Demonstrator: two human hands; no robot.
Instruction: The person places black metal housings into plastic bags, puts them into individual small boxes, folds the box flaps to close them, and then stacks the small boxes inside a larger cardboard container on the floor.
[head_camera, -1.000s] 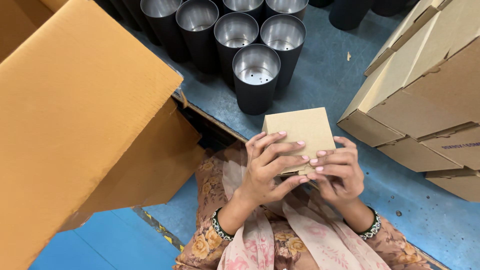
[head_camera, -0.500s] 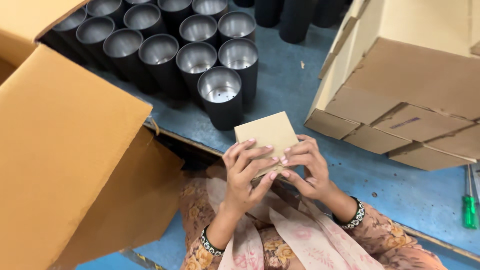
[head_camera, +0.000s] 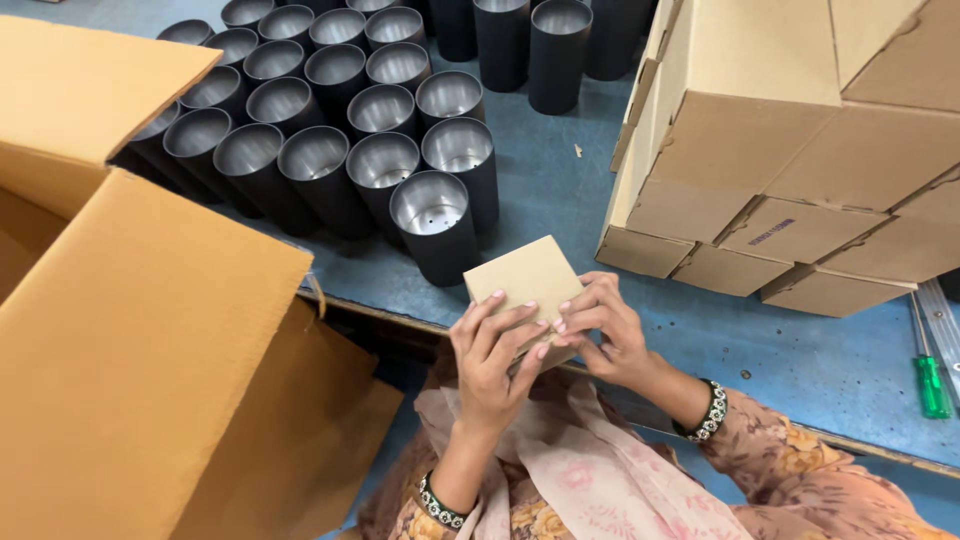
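At the far left a big carton stands open, its flaps spread toward the camera. Right of it, on the blue worktop, black cans with bright metal insides stand packed in rows, open mouths up; the nearest can stands just behind the hands.

The left hand comes up from below, fingers spread and laid flat across the near face of a small box of tan card. The right hand meets it from the other side, fingers bent and pressed together on the box's lower right edge. The box is held tilted over the worktop's front edge, above the lap, clear of the cans. Whether a flap is being tucked under the right fingers is hard to tell, since they cover that corner.

The box looks light and fairly stiff, with a dry, matt skin that should not slip. Its walls would likely dent under a hard squeeze, so edges and corners are the better places to hold, as both hands do here.

Further right a stack of boxes rises, and a green screwdriver lies near the worktop's right edge
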